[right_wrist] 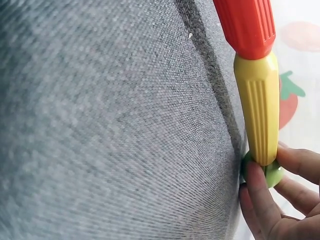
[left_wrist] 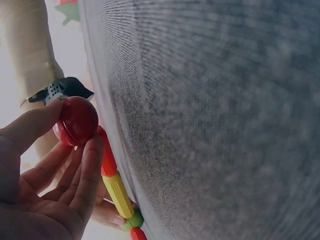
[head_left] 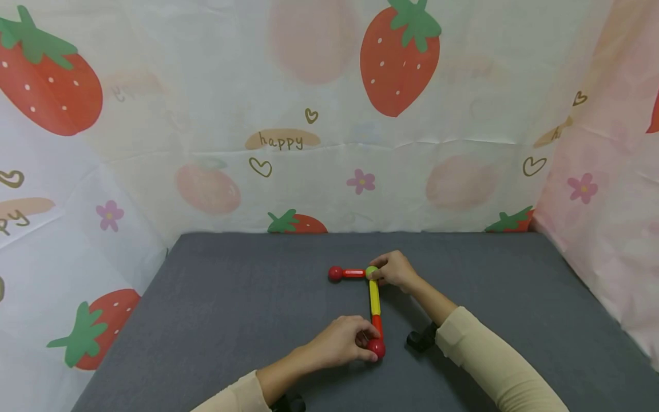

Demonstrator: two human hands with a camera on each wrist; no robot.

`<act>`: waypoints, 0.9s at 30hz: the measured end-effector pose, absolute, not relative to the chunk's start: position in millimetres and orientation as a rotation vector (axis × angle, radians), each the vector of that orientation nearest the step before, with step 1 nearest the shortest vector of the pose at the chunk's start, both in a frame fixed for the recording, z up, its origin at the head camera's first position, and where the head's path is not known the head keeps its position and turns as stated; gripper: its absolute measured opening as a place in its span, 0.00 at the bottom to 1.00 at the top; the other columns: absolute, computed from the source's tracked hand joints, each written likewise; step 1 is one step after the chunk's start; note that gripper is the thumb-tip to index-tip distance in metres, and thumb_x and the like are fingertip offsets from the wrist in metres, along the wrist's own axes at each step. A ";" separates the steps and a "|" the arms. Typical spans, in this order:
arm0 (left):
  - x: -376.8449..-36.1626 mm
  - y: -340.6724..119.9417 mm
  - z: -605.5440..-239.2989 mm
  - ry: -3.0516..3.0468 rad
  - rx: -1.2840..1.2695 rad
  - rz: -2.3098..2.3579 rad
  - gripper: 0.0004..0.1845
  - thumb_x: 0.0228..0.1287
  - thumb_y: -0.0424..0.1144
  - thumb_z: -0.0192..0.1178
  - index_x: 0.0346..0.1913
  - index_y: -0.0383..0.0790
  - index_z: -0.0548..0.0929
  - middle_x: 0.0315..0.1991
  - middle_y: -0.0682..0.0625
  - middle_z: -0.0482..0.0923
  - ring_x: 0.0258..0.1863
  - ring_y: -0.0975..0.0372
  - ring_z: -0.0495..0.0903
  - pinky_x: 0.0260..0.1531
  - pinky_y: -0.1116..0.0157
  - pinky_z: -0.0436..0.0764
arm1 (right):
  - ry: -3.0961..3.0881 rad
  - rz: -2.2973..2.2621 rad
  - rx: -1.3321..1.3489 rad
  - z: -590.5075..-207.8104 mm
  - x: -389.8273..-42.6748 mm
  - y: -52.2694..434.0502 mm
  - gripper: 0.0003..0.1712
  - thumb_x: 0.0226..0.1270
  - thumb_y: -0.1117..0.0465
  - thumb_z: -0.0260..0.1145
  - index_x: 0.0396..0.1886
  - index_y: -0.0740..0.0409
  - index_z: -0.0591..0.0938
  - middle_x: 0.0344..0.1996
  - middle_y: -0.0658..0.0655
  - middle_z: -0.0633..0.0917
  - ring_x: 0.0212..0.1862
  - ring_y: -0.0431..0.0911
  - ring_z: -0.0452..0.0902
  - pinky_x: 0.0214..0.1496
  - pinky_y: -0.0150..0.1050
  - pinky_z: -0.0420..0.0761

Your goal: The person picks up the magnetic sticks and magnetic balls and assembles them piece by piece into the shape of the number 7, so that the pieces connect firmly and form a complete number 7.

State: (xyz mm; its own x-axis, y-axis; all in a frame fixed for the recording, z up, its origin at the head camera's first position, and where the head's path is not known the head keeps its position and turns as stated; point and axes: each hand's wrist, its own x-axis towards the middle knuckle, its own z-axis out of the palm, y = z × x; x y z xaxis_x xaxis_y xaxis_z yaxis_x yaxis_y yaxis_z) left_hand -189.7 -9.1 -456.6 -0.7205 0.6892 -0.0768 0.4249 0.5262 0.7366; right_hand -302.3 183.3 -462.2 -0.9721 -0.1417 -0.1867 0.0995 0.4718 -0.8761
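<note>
A toy made of sticks and balls lies flat on the grey bench [head_left: 231,320] in an L shape. The green ball [head_left: 372,271] sits at the corner. A short red stick [head_left: 353,273] runs left from the green ball to a red ball [head_left: 336,273]. A long stick, yellow [head_left: 374,297] next to the green ball and red [head_left: 378,326] further on, runs toward the person. It ends in another red ball [head_left: 376,347], the part nearest the bench's front edge.
</note>
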 end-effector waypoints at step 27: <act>-187.4 -3.0 -453.8 2.452 0.907 0.898 0.15 0.53 0.39 0.74 0.45 0.43 0.86 0.36 0.56 0.81 0.30 0.74 0.77 0.34 0.77 0.75 | 2.476 -1.524 -0.049 -463.0 -301.6 183.3 0.19 0.59 0.72 0.69 0.51 0.71 0.82 0.50 0.70 0.83 0.38 0.49 0.86 0.39 0.41 0.86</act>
State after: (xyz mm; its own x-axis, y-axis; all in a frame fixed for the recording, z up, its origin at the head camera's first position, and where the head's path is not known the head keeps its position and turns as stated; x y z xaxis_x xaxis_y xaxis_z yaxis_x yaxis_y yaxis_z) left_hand -187.4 -3.0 -453.8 -0.7220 0.6812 -0.1213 0.4419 0.5888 0.6768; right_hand -301.6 183.3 -463.0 -0.9722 -0.1497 -0.1799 0.0931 0.4576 -0.8843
